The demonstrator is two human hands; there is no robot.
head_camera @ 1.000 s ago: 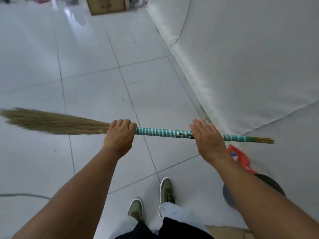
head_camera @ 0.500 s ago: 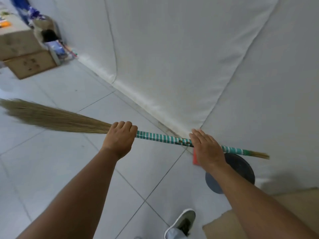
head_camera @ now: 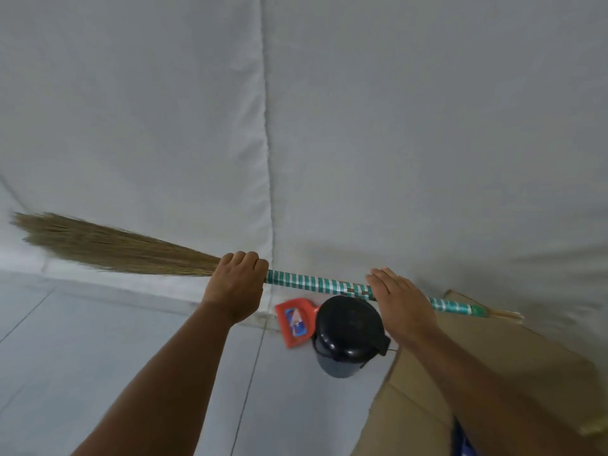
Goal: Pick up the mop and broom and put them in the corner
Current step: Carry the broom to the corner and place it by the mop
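Observation:
I hold a grass broom (head_camera: 316, 283) level in front of a white cloth-covered wall (head_camera: 394, 126). Its straw bristles point left and its teal-and-white striped handle runs right. My left hand (head_camera: 235, 284) is closed around the handle just where the bristles begin. My right hand (head_camera: 401, 301) lies over the handle farther right, fingers stretched flat across it and thumb hidden beneath. No mop is in view.
A red dustpan (head_camera: 294, 322) and a black lidded bucket (head_camera: 348, 334) stand on the floor against the wall's foot, below the handle. A brown cardboard box (head_camera: 427, 406) sits at lower right. Grey floor tiles (head_camera: 98, 357) stretch to the left.
My view has swung right, from the open floor to facing the cloth wall. The dustpan and bucket now lie directly beneath the broom. Both hands keep the same places on the handle.

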